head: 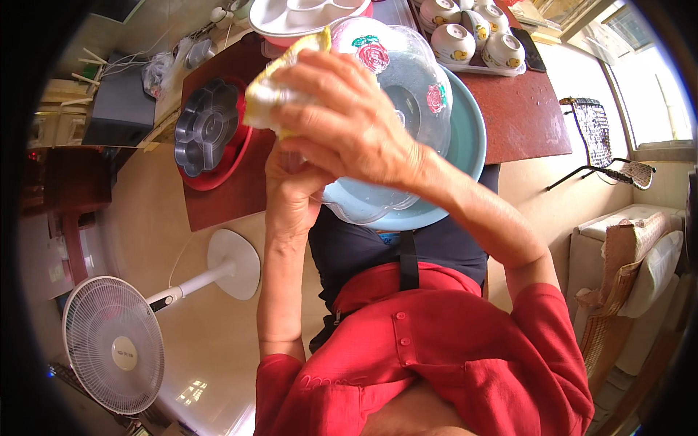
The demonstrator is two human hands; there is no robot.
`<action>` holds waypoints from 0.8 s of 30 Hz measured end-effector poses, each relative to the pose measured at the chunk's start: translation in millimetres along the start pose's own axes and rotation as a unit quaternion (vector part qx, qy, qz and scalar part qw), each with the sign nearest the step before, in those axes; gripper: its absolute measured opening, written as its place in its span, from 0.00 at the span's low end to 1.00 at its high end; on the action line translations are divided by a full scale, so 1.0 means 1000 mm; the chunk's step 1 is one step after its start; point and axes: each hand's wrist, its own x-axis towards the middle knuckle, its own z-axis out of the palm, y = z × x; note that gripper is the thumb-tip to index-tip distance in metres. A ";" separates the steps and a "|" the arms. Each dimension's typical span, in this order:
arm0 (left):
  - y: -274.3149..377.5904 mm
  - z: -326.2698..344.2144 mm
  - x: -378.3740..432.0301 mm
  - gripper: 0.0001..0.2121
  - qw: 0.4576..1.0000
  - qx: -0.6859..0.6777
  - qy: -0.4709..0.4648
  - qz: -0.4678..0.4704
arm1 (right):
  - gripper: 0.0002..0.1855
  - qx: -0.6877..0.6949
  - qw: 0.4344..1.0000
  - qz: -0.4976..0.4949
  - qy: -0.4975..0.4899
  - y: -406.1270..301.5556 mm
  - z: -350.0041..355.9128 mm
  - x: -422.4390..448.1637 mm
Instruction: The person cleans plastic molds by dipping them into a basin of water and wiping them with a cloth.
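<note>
My right hand (349, 120) presses a white and yellow cloth (262, 101) against the left side of a clear plastic lid (409, 71) with red roses. My left hand (294, 191) grips the lid's near left edge, its fingers partly hidden behind my right hand. The scalloped lid is tilted over a light blue basin (471, 131) at the table's near edge. To the left, a clear compartment tray (210, 125) rests on a red tray (240, 144).
The reddish table (523, 120) bears upside-down bowls (452, 43) on a white tray, a phone (528, 49) beside them, and a white divided tray (311, 13) at the back. A standing fan (114, 343) is at the left, a chair (594, 136) at the right.
</note>
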 end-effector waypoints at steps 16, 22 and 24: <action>0.016 -0.005 0.002 0.09 0.997 -0.062 -0.047 0.030 | 0.15 -0.024 0.991 0.130 0.000 0.020 -0.019 -0.023; 0.012 -0.019 0.006 0.14 0.997 -0.027 0.010 0.066 | 0.17 -0.006 0.995 0.061 -0.084 -0.021 -0.011 -0.033; 0.011 -0.021 0.005 0.13 0.998 -0.032 -0.008 0.050 | 0.20 -0.026 0.996 0.047 -0.070 -0.001 -0.010 -0.025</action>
